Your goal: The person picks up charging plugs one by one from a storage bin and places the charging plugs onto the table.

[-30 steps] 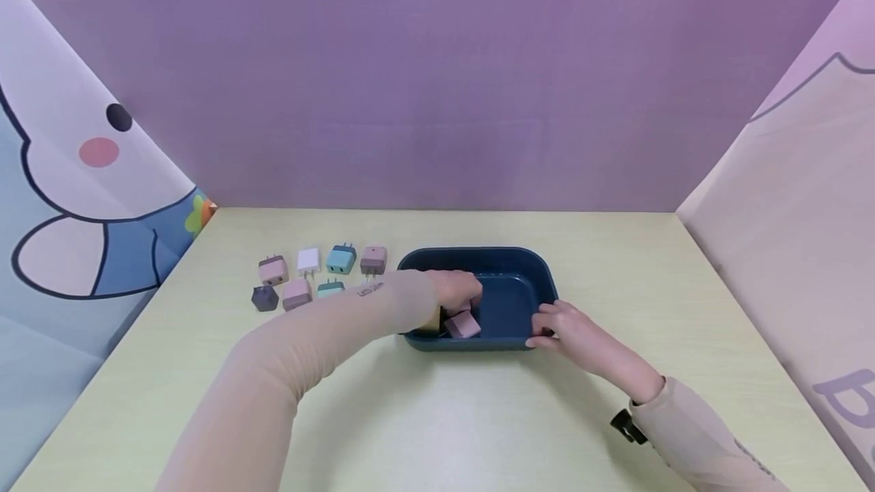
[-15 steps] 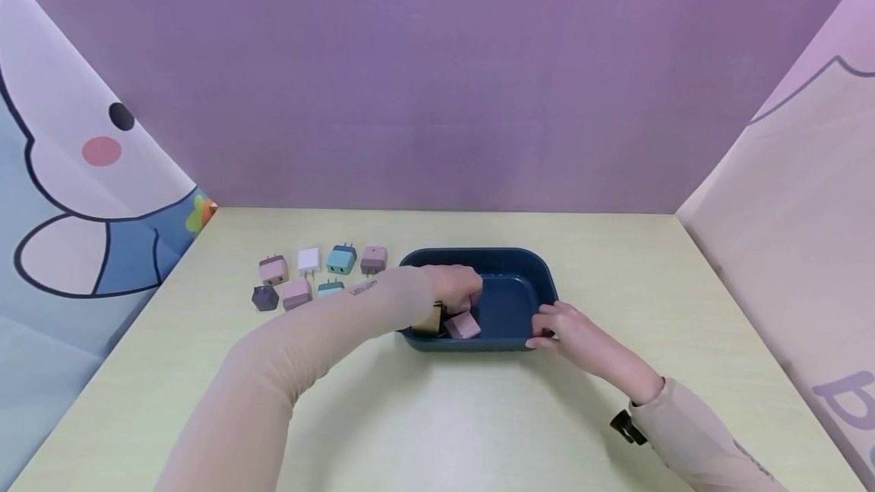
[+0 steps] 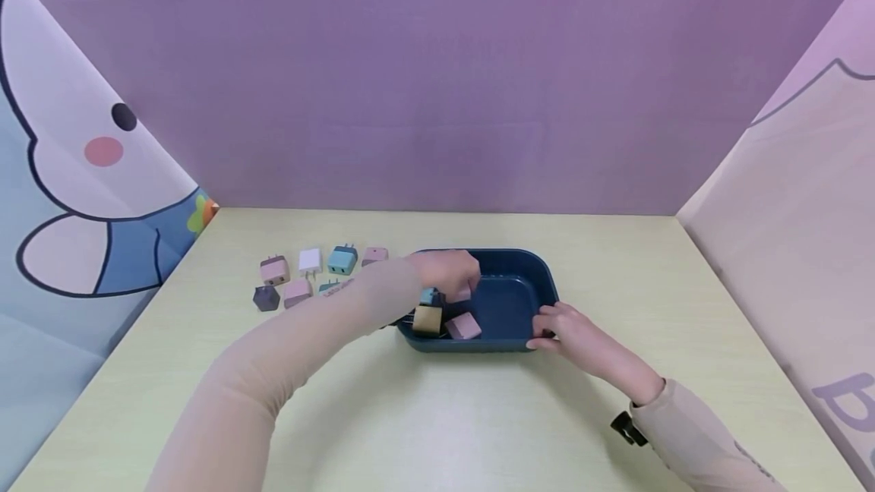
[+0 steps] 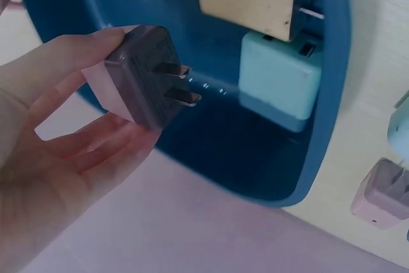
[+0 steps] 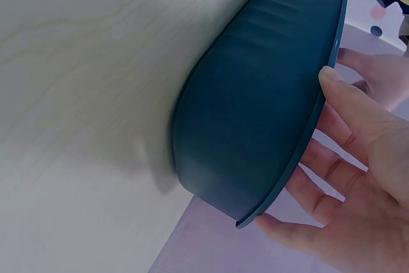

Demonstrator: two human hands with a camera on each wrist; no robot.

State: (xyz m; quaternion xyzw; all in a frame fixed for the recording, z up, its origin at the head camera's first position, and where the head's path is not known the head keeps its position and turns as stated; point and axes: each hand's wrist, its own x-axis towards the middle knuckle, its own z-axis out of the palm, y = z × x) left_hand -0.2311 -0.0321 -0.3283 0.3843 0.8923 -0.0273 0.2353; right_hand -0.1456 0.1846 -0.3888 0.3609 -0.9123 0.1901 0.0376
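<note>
My left hand (image 3: 447,273) is over the left half of a dark blue plastic box (image 3: 509,345). Between thumb and fingers it pinches a pink and dark grey plug charger (image 4: 144,81), whose two metal prongs point away from the palm in the left wrist view. In the box are a gold charger (image 3: 428,320), a teal charger (image 4: 281,78) and a pink charger (image 3: 464,326). The right hand (image 3: 570,331) grips the box's right rim, with the thumb and fingers along its edge (image 5: 313,119).
Several more chargers lie on the table left of the box, among them a white one (image 3: 310,260), a teal one (image 3: 342,259), a dark one (image 3: 266,298) and pink ones (image 3: 275,270). A purple backdrop (image 3: 437,97) stands behind the pale table (image 3: 437,416).
My left hand has risen slightly and shifted left with the charger, uncovering the gold charger and part of the teal one. The right hand and the box have stayed put.
</note>
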